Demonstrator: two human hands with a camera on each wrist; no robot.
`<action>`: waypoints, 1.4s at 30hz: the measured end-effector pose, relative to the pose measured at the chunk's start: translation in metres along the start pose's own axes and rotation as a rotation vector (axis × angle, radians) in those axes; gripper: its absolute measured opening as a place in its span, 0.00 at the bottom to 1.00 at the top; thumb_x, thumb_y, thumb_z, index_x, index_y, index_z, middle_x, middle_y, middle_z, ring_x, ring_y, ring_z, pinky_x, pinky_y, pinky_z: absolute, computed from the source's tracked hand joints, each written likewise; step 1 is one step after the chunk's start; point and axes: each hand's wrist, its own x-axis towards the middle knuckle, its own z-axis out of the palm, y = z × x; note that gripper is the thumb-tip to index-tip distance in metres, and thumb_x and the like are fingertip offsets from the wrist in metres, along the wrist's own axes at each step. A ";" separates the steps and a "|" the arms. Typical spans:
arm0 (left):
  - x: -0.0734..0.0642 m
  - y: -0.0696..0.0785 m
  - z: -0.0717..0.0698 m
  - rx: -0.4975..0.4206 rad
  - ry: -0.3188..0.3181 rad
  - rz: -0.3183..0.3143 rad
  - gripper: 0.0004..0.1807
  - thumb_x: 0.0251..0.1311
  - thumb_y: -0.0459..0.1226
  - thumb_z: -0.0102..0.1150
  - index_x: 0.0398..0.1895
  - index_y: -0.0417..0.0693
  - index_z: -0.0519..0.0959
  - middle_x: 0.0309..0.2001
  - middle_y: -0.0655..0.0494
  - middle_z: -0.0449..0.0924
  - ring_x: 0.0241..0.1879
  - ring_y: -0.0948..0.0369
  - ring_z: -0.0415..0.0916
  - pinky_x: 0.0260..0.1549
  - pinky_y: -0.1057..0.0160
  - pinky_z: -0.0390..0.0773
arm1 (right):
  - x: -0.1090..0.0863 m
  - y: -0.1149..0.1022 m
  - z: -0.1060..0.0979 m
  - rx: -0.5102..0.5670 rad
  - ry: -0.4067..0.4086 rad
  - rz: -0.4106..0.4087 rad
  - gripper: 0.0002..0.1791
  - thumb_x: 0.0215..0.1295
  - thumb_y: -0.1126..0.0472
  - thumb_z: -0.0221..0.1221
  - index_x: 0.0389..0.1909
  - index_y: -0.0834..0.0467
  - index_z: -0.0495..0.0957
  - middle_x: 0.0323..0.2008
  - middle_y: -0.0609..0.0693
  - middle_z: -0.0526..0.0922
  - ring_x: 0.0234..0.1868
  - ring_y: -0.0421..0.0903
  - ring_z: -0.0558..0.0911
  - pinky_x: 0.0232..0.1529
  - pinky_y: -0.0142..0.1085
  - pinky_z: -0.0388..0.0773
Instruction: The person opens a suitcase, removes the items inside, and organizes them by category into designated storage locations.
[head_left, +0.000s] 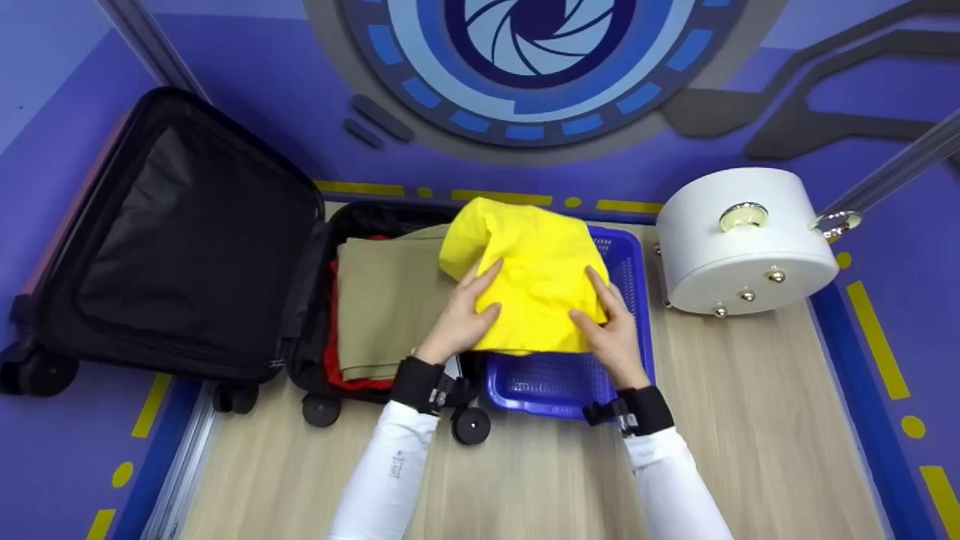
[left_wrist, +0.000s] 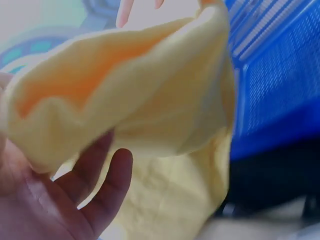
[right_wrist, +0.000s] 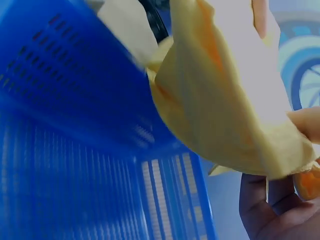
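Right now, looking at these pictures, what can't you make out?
Red cloth, head view: mostly hidden under the tan cloth.
Yellow cloth, head view: its folds hide its full shape.
Writing on the left sleeve, head view: too small to read.
Right sleeve, head view: cut off by the bottom edge.

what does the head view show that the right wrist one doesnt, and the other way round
Only the head view shows the suitcase's open lid, the white rounded case on the right and the person's white sleeves.

Only the right wrist view shows the fingers of the right hand that the yellow cloth hides from above.

Both show the yellow cloth, the blue basket, the right hand and at least part of the circular wall pattern.
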 end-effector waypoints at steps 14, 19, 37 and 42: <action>0.036 0.041 0.035 0.052 -0.125 0.223 0.37 0.71 0.28 0.52 0.82 0.55 0.60 0.84 0.44 0.44 0.83 0.52 0.40 0.78 0.49 0.49 | -0.015 -0.019 -0.047 0.233 0.292 -0.086 0.37 0.69 0.78 0.57 0.77 0.55 0.67 0.79 0.55 0.61 0.79 0.51 0.59 0.74 0.33 0.61; 0.032 0.011 0.038 0.172 -0.162 0.053 0.39 0.70 0.30 0.54 0.83 0.49 0.56 0.83 0.42 0.45 0.81 0.49 0.46 0.78 0.51 0.50 | -0.014 0.010 -0.042 0.090 0.115 0.032 0.38 0.69 0.79 0.54 0.79 0.59 0.61 0.81 0.58 0.57 0.81 0.54 0.53 0.78 0.40 0.56; -0.019 -0.014 0.085 0.605 -0.423 -0.327 0.35 0.71 0.43 0.61 0.72 0.29 0.68 0.81 0.30 0.42 0.69 0.37 0.68 0.60 0.46 0.78 | -0.033 0.032 -0.022 -0.614 -0.338 0.327 0.39 0.75 0.54 0.59 0.76 0.74 0.59 0.78 0.74 0.50 0.78 0.72 0.55 0.75 0.63 0.53; -0.011 -0.019 0.088 0.592 -0.454 -0.434 0.20 0.68 0.42 0.61 0.48 0.30 0.83 0.79 0.23 0.38 0.39 0.48 0.83 0.38 0.55 0.83 | -0.025 0.041 -0.016 -0.647 -0.436 0.382 0.39 0.75 0.51 0.58 0.72 0.78 0.62 0.74 0.77 0.59 0.74 0.72 0.63 0.73 0.62 0.60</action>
